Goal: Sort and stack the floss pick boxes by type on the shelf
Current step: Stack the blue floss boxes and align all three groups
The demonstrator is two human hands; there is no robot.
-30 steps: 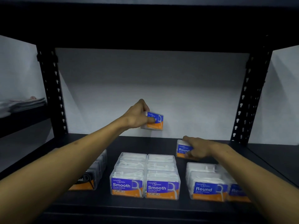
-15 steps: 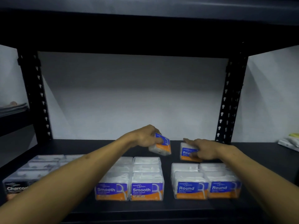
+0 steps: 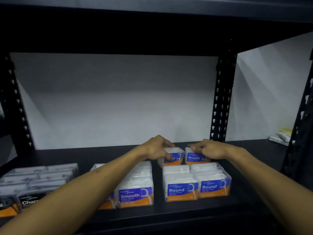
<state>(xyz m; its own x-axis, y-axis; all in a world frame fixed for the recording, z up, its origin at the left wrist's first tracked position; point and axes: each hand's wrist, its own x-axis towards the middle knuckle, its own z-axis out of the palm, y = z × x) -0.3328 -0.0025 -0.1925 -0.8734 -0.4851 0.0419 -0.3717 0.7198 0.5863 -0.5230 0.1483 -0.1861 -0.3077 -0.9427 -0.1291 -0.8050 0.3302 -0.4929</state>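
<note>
Clear floss pick boxes with blue and orange labels stand on the black shelf [image 3: 254, 160]. My left hand [image 3: 156, 148] grips a Round box [image 3: 176, 157] and rests it on the shelf behind the Round group [image 3: 196, 182]. My right hand [image 3: 209, 150] lies on a second Round box [image 3: 194, 157] just to its right, fingers curled over the top. Smooth boxes [image 3: 135, 189] stand in the middle front, partly hidden by my left forearm. Charcoal boxes [image 3: 33, 182] with black labels fill the left front.
Black perforated uprights stand at the back right [image 3: 221, 99] and back left [image 3: 15, 102], with a white wall behind. A dark upper shelf [image 3: 135, 31] hangs overhead. Yellow and white packets [image 3: 281, 136] lie on the neighbouring shelf at far right.
My left hand has brought its box down from mid-air and set it on the shelf beside the Round box under my right hand. My view has shifted right.
</note>
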